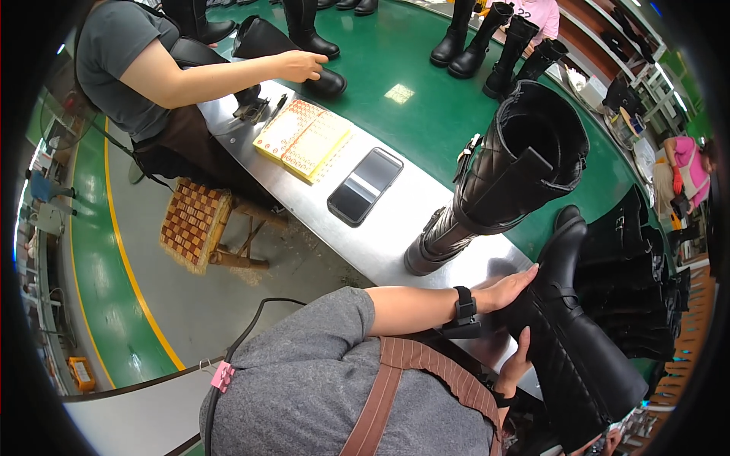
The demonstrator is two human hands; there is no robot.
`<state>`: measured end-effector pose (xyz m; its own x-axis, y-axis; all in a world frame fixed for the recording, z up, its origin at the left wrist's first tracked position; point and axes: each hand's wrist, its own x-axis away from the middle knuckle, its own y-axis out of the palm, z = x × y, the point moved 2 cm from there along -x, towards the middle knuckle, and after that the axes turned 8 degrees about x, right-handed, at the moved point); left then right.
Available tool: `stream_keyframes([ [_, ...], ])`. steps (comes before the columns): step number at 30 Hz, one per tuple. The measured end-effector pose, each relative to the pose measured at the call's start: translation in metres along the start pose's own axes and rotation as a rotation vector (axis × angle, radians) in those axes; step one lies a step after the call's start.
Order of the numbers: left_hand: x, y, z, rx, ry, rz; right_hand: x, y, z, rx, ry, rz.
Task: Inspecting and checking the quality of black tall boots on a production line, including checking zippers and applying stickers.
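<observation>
A tall black quilted boot (582, 346) with an ankle strap lies tilted in front of me, its toe pointing up and away and its shaft toward the lower right. My left hand (508, 292) presses against its ankle with fingers nearly straight. Lower down, my right hand (516, 362) grips the shaft's side; its thumb shows and the other fingers are mostly hidden. A matching boot (487, 190) stands upright on the metal worktop (411, 197), just left of my hands, its open top toward me.
A black phone (366, 186) and a yellow printed pad (304, 140) lie on the metal strip. Several black boots (479, 53) stand on the green table (403, 61); more crowd the right (627, 281). A co-worker's hand (300, 66) touches a boot at the far left, near a woven stool (195, 224).
</observation>
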<state>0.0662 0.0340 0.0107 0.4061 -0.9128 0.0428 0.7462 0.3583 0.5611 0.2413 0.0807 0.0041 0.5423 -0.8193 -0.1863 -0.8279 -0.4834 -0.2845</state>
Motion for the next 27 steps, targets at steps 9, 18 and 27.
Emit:
stream_keyframes([
  [9,0.006,0.004,0.012,-0.046,-0.025,0.02,0.002,-0.003,0.004,-0.03,-0.002,-0.009],
  [18,-0.004,-0.007,-0.009,-0.242,0.061,0.065,0.003,0.005,-0.007,-0.08,0.101,-0.019],
  [27,-0.011,-0.006,-0.019,0.065,-0.017,0.039,-0.002,0.002,-0.023,0.021,-0.043,-0.032],
])
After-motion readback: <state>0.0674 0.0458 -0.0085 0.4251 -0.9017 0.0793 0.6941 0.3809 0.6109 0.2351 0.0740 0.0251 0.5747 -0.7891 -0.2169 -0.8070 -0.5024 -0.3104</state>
